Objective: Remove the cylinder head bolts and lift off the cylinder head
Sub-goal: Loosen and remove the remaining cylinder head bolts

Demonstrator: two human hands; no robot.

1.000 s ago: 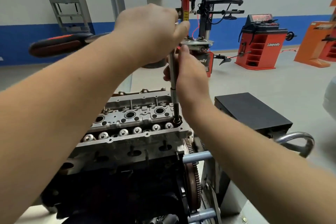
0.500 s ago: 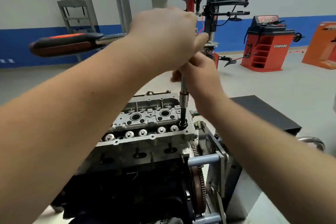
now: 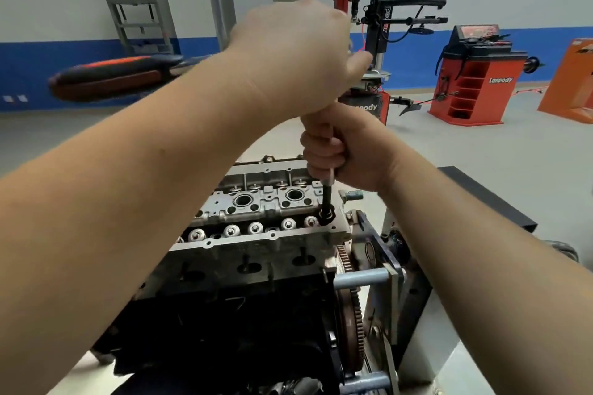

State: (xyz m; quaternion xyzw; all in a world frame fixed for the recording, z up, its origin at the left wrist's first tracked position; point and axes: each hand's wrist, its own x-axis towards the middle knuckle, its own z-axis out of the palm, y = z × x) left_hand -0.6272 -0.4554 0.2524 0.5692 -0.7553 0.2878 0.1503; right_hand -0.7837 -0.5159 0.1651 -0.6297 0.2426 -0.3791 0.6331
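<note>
The grey cylinder head (image 3: 256, 250) sits on the dark engine block (image 3: 224, 314). A black socket stands on the bolt (image 3: 326, 214) at the head's near right corner. From it a vertical extension bar (image 3: 327, 196) rises into my right hand (image 3: 340, 147), whose fingers are wrapped round the bar. My left hand (image 3: 288, 54) is cupped over the ratchet's head, directly above my right hand. The ratchet's red and black handle (image 3: 109, 77) sticks out to the left, blurred. My hands hide the ratchet's head and the upper bar.
The block hangs on an engine stand (image 3: 388, 269) with a toothed flywheel (image 3: 351, 324) at its right end. A black box (image 3: 481, 196) lies to the right. On the floor behind stand a tyre changer (image 3: 378, 29) and a red wheel balancer (image 3: 475, 80).
Both hands keep their hold on the tool. My right hand's fingers have closed more fully round the bar and sit slightly lower. The view has shifted a little; the handle still points left.
</note>
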